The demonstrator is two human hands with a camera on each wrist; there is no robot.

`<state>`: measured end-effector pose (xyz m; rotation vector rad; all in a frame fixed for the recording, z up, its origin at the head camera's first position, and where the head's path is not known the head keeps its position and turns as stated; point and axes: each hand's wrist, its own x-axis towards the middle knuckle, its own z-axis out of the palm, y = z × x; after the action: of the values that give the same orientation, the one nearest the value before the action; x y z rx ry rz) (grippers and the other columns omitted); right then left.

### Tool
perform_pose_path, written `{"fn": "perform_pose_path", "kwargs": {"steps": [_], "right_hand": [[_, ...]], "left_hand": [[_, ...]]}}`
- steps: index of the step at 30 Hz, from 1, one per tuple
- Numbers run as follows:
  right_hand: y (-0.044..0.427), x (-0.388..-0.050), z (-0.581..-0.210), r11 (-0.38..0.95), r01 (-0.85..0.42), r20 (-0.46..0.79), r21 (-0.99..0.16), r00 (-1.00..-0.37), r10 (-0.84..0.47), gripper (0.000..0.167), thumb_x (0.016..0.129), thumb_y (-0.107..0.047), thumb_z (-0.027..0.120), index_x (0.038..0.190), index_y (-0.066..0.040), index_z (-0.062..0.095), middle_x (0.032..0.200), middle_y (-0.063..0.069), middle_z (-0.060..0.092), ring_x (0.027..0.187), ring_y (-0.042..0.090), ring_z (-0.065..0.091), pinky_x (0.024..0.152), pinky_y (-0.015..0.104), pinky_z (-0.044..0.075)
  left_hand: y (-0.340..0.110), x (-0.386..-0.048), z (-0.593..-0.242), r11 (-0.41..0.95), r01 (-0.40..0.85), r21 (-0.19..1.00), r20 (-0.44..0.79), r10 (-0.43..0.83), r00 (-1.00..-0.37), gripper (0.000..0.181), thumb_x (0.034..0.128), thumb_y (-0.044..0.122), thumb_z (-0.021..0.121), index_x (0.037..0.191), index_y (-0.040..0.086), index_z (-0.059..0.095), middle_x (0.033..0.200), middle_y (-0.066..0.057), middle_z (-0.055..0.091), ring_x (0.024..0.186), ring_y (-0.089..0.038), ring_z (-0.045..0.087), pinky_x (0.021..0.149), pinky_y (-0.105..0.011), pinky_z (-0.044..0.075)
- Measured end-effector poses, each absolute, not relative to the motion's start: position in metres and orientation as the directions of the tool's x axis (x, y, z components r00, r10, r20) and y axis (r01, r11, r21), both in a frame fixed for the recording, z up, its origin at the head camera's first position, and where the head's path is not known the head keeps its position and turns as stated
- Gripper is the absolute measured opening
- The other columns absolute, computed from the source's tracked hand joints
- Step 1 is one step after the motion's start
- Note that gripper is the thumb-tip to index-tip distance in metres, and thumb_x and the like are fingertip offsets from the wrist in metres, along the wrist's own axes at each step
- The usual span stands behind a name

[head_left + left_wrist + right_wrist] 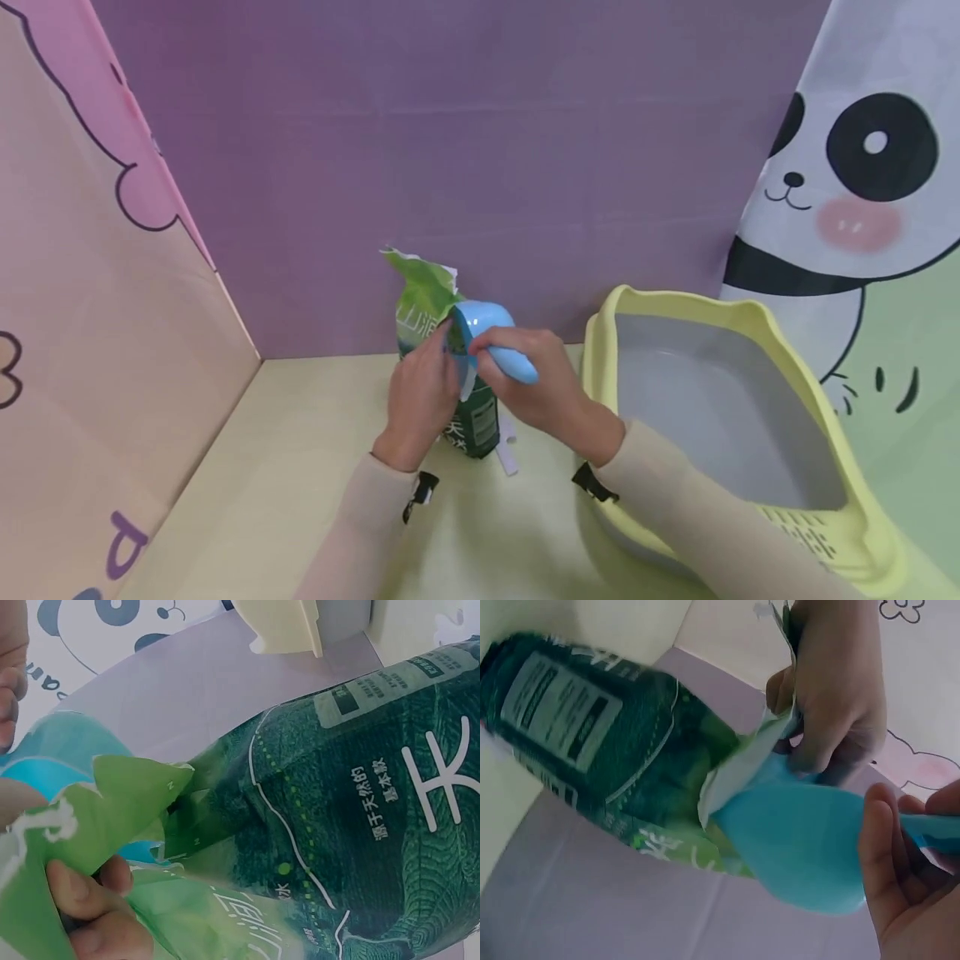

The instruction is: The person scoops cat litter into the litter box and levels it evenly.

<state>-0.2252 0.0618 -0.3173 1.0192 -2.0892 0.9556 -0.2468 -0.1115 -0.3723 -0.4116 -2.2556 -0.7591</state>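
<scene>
A green bag (pixel 476 421) with white lettering stands upright near the back wall, its torn top open. The left hand (pixel 423 396) pinches the bag's opened edge; in the left wrist view its fingers (pixel 90 900) are curled round the light green film. In the right hand (pixel 536 379) is the handle of a blue scoop (pixel 483 317). The right wrist view shows the scoop's bowl (pixel 799 847) at the bag's mouth, its front part inside and hidden by the film. What the bowl holds cannot be seen.
A yellow-rimmed litter tray (pixel 851 450) with a grey inside stands at the right, under the right forearm. A small pale flat piece (pixel 507 457) lies beside the bag's base. Purple cloth (pixel 480 167) hangs behind, with printed panels at both sides.
</scene>
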Motion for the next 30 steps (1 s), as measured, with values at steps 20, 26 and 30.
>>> {"fn": "perform_pose_path", "kwargs": {"steps": [20,26,30], "right_hand": [[0.074,-0.232,-0.294,0.317,-0.566,0.486,-0.761,-0.821,-0.299,0.022,0.093,-0.01,0.053,0.094,-0.006,0.075,0.063,0.009,0.063,0.055,0.023,0.061,0.051,0.034,0.055],[0.073,-0.23,-0.295,0.329,-0.544,0.463,-0.772,-0.836,-0.295,0.023,0.093,-0.011,0.052,0.095,-0.008,0.075,0.063,0.009,0.064,0.056,0.027,0.063,0.052,0.038,0.056],[0.071,-0.229,-0.296,0.341,-0.53,0.447,-0.776,-0.844,-0.296,0.024,0.094,-0.012,0.052,0.097,-0.007,0.076,0.064,0.009,0.065,0.056,0.028,0.063,0.052,0.041,0.057]], "left_hand": [[-0.107,-0.239,-0.371,0.787,0.322,0.526,0.47,0.046,-0.881,0.085,0.0865,0.03,0.077,0.156,0.003,0.035,0.119,-0.026,0.066,0.079,-0.032,0.066,0.069,-0.048,0.057],[-0.102,-0.24,-0.376,0.835,0.255,0.488,0.471,-0.006,-0.882,0.078,0.0905,0.034,0.071,0.155,0.006,0.035,0.055,-0.002,0.048,0.04,-0.016,0.042,0.038,-0.03,0.031],[-0.094,-0.238,-0.38,0.859,0.225,0.459,0.483,-0.029,-0.875,0.079,0.0907,0.031,0.071,0.155,0.005,0.033,0.05,0.001,0.044,0.037,-0.015,0.04,0.035,-0.029,0.029]]}}
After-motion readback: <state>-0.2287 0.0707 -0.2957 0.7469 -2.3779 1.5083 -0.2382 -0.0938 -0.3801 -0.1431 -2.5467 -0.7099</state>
